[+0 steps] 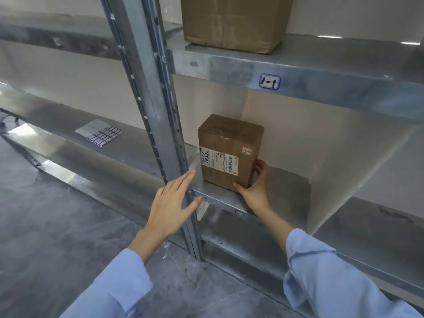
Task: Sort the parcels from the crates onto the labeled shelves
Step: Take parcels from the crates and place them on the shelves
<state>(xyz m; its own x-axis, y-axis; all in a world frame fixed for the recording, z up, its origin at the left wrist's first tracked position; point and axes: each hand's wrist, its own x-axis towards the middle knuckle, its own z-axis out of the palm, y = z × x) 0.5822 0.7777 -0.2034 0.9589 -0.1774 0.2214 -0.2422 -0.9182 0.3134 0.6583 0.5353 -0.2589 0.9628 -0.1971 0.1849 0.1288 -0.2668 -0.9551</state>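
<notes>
A small brown cardboard parcel (229, 152) with white shipping labels and a small pink sticker stands upright on the middle metal shelf (286, 193), close to its left end. My right hand (254, 187) grips its lower right corner, thumb on the front face and fingers curled round the right side. My left hand (174, 203) hovers with straight fingers in front of the steel upright (156, 106), holding nothing. The shelf above carries a label reading 1-1 (270, 81) on its front edge. A small label (239, 213) sits on the middle shelf's edge.
A larger brown box (234, 21) stands on the upper shelf. A sheet of blank stickers (99, 132) lies on the neighbouring shelf to the left. A lower shelf (252, 246) runs beneath. The grey floor (57, 237) spreads at lower left. No crates show.
</notes>
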